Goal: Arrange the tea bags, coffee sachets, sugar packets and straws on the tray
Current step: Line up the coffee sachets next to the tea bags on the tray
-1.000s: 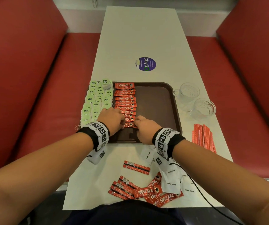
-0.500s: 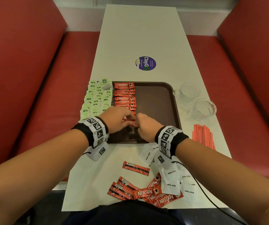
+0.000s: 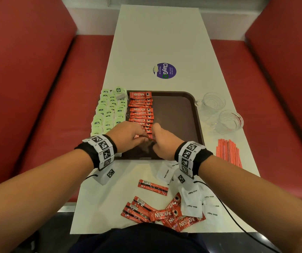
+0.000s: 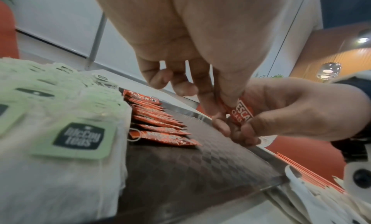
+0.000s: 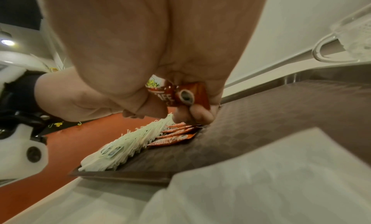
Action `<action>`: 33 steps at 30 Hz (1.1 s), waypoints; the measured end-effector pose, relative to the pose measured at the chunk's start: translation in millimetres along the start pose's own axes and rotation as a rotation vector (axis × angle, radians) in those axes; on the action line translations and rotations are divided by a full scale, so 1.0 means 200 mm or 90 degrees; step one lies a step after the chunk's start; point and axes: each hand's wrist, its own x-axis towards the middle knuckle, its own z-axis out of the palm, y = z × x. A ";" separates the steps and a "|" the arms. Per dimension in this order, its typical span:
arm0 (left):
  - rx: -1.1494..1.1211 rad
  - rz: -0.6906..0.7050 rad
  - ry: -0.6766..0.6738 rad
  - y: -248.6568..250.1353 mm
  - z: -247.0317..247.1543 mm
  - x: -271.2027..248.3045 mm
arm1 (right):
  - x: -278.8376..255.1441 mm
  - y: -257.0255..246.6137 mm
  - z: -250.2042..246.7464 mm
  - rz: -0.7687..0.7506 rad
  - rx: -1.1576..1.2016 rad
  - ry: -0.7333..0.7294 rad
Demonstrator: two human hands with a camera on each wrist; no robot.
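One red coffee sachet [image 4: 240,114] sits between our two hands, above the near end of the brown tray [image 3: 175,114]: our left hand [image 3: 128,136] pinches its left end between thumb and fingertips, and our right hand [image 3: 162,143] has its fingers curled round the right end (the wrist view shows the printed cup mark poking out beside the thumb). Neither hand is spread; both are narrowed onto the sachet.

Just beyond our fingertips runs the row of coffee sachets [image 3: 141,111] already laid on the tray, overlapping one another toward the far rim. To the left of our left fingers lie the tea bags [image 3: 108,112], pale green tags up, in overlapping rows over the tray's left edge. To the right of our right fingers the tray floor is bare and dark.

Behind our wrists, on the white table [image 3: 157,37], lie loose coffee sachets [image 3: 157,210] and white sugar packets [image 3: 192,203], some overlapping. Further right of our right hand lies the bundle of red straws [image 3: 227,152], and beyond it stand two glass cups [image 3: 219,112], just beside the tray's right rim. Well past our fingertips a round purple sticker [image 3: 164,70] marks the table, with red bench seats [image 3: 37,106] on both sides.
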 end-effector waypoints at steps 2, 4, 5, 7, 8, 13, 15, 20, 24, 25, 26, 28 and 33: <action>0.016 -0.037 0.002 -0.02 -0.01 -0.01 | 0.00 0.00 0.00 0.015 -0.032 0.026; 0.053 -0.077 -0.010 -0.04 -0.02 -0.02 | 0.01 0.01 -0.01 0.023 -0.070 0.033; 0.078 -0.085 -0.022 -0.04 -0.03 -0.02 | 0.01 0.01 -0.01 0.021 -0.085 0.029; 0.108 -0.069 -0.028 -0.03 -0.03 -0.02 | 0.01 0.01 0.00 0.017 -0.091 0.011; 0.103 -0.056 -0.025 -0.02 -0.03 -0.02 | 0.00 0.00 0.00 0.016 -0.088 0.000; 0.112 -0.068 -0.063 -0.01 0.00 -0.01 | -0.02 -0.02 0.03 0.047 -0.127 0.025; 0.165 -0.113 -0.114 -0.03 0.01 -0.02 | -0.05 -0.01 0.05 0.067 -0.168 0.056; 0.265 -0.154 -0.157 -0.07 0.07 -0.03 | -0.12 0.01 0.07 -0.003 -0.238 -0.050; 0.284 -0.154 -0.097 -0.08 0.08 -0.02 | -0.18 -0.04 0.10 -0.046 -0.301 -0.156; 0.278 -0.148 -0.092 -0.07 0.09 -0.02 | -0.20 -0.05 0.12 -0.056 -0.317 -0.175; 0.272 -0.141 -0.095 -0.07 0.09 -0.02 | -0.22 -0.07 0.13 -0.064 -0.335 -0.192; 0.282 -0.124 -0.121 -0.06 0.10 -0.03 | -0.24 -0.09 0.18 -0.079 -0.380 -0.213; 0.308 -0.152 -0.131 -0.04 0.10 0.02 | -0.24 -0.11 0.25 -0.050 -0.425 -0.203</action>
